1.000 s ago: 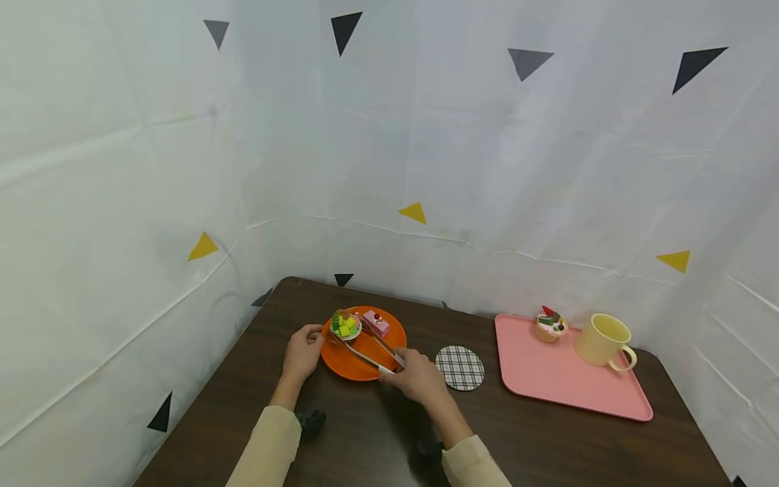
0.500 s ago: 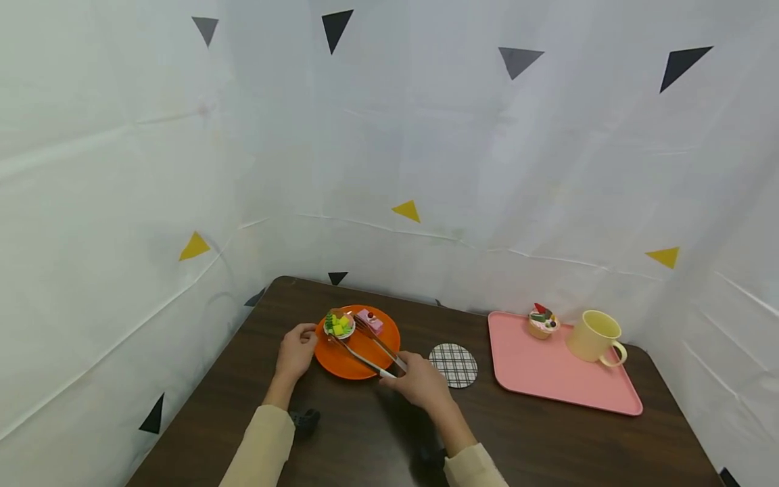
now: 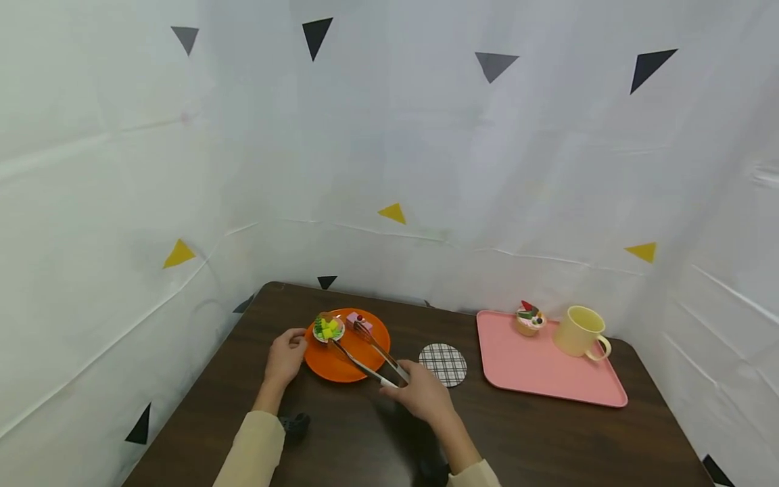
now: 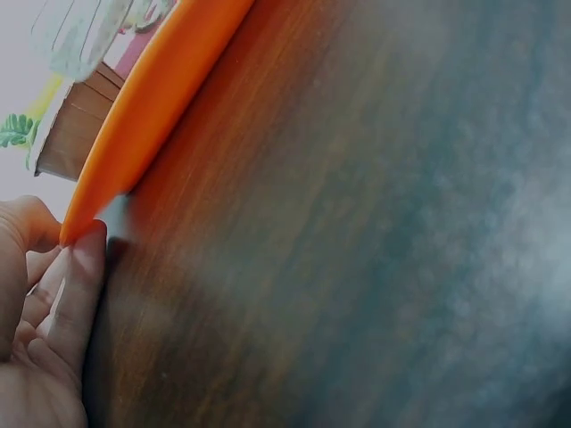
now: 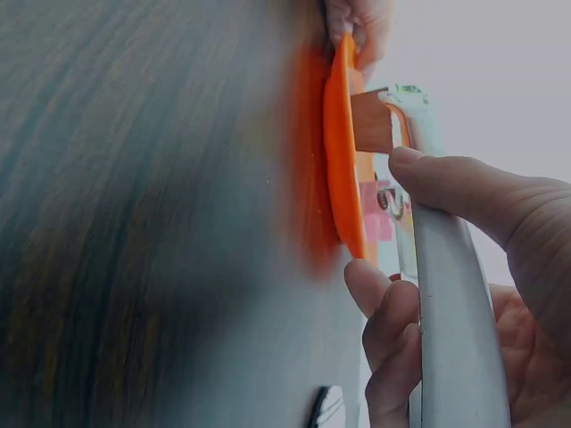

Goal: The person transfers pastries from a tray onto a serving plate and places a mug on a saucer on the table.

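In the head view, an orange plate (image 3: 347, 367) lies at the table's left, bearing a toy tart (image 3: 328, 329) with green and yellow topping and a pink cake slice (image 3: 359, 319) with a red cherry. My left hand (image 3: 286, 358) pinches the plate's left rim between thumb and fingers, as the left wrist view also shows. My right hand (image 3: 426, 392) holds metal tongs (image 3: 370, 370) with pale handles. Their arms stand apart over the plate, one tip near the tart and the other near the cake slice. Whether the tips touch either one, I cannot tell.
Right of the plate lies a round checkered coaster (image 3: 443, 365). Farther right, a pink tray (image 3: 535, 372) holds a yellow mug (image 3: 575, 331) and a fruit-topped tart (image 3: 529, 320). White sheeting (image 3: 426, 149) with coloured triangles hangs behind the dark wooden table (image 3: 517, 439).
My right hand has drawn the tongs back a little, rightward and toward me, relative to the plate. My left hand stays at the plate's rim. The whole head view has shifted slightly.
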A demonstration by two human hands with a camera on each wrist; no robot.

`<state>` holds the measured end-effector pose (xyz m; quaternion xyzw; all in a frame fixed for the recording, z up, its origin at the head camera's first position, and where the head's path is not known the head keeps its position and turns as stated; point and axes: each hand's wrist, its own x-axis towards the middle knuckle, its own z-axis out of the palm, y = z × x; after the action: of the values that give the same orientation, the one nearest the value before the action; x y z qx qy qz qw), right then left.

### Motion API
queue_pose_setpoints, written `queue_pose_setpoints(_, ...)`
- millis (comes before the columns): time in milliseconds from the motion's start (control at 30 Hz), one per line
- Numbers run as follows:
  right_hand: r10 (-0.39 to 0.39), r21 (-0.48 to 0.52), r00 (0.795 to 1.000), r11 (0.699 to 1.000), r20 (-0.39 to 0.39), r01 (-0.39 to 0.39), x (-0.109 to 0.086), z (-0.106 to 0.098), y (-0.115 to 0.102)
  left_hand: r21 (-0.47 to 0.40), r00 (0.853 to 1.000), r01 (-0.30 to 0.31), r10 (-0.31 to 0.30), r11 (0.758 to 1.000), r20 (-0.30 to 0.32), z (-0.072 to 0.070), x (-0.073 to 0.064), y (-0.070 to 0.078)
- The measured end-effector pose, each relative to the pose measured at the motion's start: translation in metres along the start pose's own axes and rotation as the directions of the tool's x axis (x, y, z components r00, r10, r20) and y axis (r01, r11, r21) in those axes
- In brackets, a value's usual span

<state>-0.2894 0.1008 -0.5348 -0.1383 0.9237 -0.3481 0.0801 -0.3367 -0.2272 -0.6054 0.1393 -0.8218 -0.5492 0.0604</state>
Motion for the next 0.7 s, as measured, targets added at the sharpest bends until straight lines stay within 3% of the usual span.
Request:
queue_pose_setpoints(433,-0.026,0.090,0.999,0.996,-0.021,0.028,-0.018,-0.017,0.024,0.029,0.999,-0.030,0.030,0.999,-0.016,0.001,0.000,0.000)
queue_pose_setpoints(700,0.018,0.129,1.000,0.991,-0.013,-0.016,-0.029,-0.027,0.035,0.049,0.999,-0.022,0.023,0.999,-0.033,0.004,0.001,0.000)
